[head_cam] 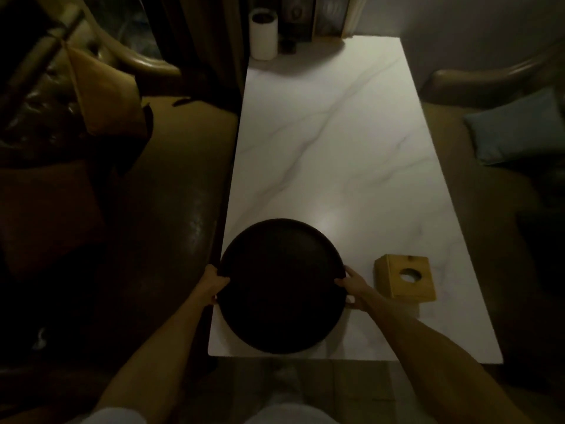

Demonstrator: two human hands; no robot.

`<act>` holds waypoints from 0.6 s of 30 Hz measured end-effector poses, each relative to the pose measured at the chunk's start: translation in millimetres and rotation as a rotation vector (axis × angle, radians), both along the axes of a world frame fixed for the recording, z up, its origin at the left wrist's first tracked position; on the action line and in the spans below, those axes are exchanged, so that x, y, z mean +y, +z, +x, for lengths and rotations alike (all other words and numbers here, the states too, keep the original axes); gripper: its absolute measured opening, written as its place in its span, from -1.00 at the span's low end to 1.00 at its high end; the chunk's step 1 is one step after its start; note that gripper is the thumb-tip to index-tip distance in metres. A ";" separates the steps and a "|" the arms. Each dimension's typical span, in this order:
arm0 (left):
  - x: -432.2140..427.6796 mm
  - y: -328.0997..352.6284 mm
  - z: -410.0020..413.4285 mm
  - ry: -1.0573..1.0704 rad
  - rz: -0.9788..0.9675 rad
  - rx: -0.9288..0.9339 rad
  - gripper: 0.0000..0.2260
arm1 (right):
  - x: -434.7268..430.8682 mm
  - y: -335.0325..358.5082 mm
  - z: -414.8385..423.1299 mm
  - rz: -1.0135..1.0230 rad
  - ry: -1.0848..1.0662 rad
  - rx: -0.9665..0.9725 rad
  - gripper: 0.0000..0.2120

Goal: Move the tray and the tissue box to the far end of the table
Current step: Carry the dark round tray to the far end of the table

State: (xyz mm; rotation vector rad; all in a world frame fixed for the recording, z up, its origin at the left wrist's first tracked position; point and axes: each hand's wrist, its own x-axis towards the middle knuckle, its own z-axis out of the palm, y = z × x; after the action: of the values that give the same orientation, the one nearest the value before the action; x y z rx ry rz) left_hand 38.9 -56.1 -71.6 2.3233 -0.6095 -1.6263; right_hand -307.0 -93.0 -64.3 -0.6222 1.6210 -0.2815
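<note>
A round dark tray (279,286) lies at the near left end of the white marble table (336,142). My left hand (215,281) grips its left rim and my right hand (351,286) grips its right rim. Whether the tray rests on the table or is lifted I cannot tell. A wooden tissue box (405,276) with a round hole on top stands on the table just right of my right hand, untouched.
At the far end stand a white cylinder (263,35) and dark upright items (298,22). Leather sofas flank the table: one on the left (183,185), one on the right with a blue cushion (516,130). The room is dim.
</note>
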 end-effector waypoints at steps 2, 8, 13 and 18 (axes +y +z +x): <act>-19.6 21.5 4.6 -0.018 -0.042 -0.013 -0.36 | -19.1 21.8 -4.5 -0.031 0.013 -0.029 -0.56; -96.0 145.7 -21.1 -0.121 -0.364 -0.144 -0.23 | -96.0 124.6 -29.6 -0.283 0.057 -0.093 -0.57; -122.6 254.5 -106.4 -0.109 -0.630 -0.102 -0.37 | -130.5 210.9 -99.4 -0.643 0.069 -0.116 -0.45; -125.3 310.6 -208.0 -0.096 -0.796 -0.151 -0.21 | -124.5 269.1 -209.9 -0.987 0.046 0.032 -0.40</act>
State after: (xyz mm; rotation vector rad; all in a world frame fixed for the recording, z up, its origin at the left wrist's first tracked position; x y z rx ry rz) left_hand -169.1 -181.4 239.0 1.8273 -1.1584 -0.9658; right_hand -516.9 -217.5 204.8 -1.3992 1.4273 -1.0671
